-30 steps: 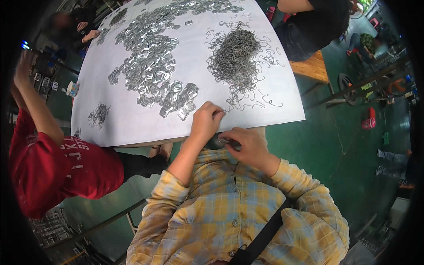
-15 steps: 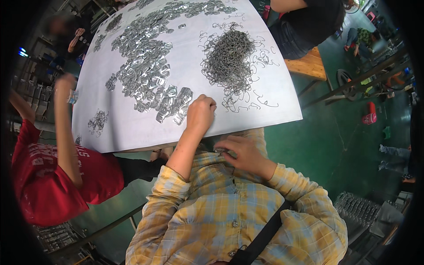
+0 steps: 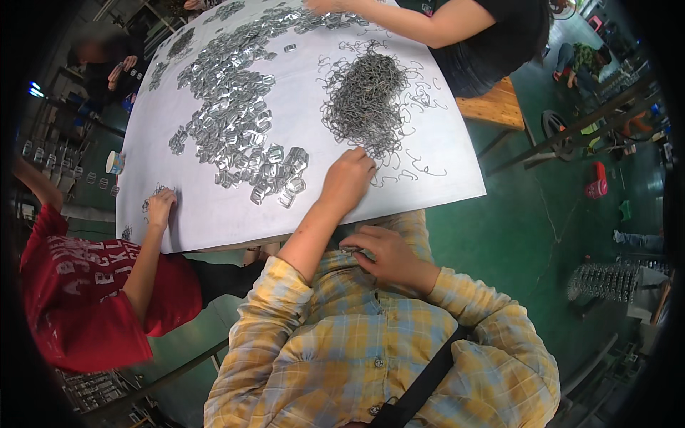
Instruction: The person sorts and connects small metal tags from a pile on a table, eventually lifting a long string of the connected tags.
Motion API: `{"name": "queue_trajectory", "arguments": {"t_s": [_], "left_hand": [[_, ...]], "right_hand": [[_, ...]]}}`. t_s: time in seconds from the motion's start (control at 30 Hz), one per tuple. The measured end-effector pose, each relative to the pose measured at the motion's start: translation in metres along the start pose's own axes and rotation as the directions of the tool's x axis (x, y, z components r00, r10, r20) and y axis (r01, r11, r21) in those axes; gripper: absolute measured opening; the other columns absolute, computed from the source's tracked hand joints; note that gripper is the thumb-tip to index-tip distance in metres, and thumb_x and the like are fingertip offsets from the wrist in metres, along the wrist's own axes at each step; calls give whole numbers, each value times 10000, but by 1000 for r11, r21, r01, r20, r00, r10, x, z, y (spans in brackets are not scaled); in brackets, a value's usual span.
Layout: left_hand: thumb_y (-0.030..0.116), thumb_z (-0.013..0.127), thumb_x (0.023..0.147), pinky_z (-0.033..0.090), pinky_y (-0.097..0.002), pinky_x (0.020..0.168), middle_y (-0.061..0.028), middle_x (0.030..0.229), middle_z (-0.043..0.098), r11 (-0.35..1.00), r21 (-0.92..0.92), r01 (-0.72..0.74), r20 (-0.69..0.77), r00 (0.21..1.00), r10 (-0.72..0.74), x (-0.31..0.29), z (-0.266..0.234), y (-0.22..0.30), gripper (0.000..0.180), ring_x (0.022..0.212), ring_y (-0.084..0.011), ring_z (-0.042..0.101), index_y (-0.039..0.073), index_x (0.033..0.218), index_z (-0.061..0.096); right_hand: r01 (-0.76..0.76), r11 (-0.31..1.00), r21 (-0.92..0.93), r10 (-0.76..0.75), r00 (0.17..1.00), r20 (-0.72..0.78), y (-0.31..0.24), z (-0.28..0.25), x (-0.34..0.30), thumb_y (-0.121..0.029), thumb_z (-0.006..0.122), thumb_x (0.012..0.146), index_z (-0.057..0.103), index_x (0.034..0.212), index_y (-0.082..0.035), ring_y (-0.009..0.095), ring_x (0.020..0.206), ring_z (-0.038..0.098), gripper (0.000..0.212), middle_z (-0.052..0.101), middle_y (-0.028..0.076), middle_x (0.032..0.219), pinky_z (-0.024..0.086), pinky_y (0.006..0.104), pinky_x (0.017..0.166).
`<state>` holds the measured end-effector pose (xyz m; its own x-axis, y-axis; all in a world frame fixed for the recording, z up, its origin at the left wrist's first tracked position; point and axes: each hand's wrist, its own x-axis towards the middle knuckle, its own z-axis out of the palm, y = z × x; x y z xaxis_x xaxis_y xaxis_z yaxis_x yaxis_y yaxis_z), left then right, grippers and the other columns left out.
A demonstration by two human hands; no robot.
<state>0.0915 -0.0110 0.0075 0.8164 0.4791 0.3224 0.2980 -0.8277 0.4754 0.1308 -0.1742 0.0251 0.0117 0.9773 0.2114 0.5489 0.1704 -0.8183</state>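
Observation:
My left hand lies on the white tabletop, fingers curled together at the near edge of a heap of thin wire hooks. Its fingertips are partly hidden, so what they pinch does not show. Just off the table's front edge, my right hand is over my lap, with a small shiny metal piece between thumb and fingers. To the left of my left hand spreads a long pile of flat silvery metal clips, whose nearest pieces are close to the hand.
At the left, a person in a red shirt has a hand on a small group of hooks. Another person's arm reaches over the far right of the table. A wooden bench stands to the right. A paper cup is by the left edge.
My left hand has moved right and slightly away from me, to the hooks. The red-shirted person's hand has come down onto the table, and another person's arm now reaches in at the far side.

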Motion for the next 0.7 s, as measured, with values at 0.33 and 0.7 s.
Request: {"name": "queue_trajectory", "arguments": {"t_s": [0.33, 0.7], "left_hand": [[53, 575, 648, 512, -354, 589, -125, 764, 590, 859, 448, -249, 192, 965, 180, 20, 15, 18, 82, 719, -259, 600, 11, 612, 636], [48, 575, 691, 441, -363, 600, -112, 759, 549, 999, 35, 16, 91, 996, -19, 8, -1, -5, 45, 674, -259, 558, 4, 697, 569]], "right_hand": [[4, 1000, 6, -4, 999, -32, 4, 7, -3, -30, 599, 712, 584, 989, -94, 301, 810, 547, 285, 527, 95, 832, 454, 406, 688], [83, 996, 25, -81, 994, -70, 4, 14, -7, -18, 609, 693, 587, 958, -51, 311, 848, 559, 268, 536, 107, 863, 459, 414, 723]]}}
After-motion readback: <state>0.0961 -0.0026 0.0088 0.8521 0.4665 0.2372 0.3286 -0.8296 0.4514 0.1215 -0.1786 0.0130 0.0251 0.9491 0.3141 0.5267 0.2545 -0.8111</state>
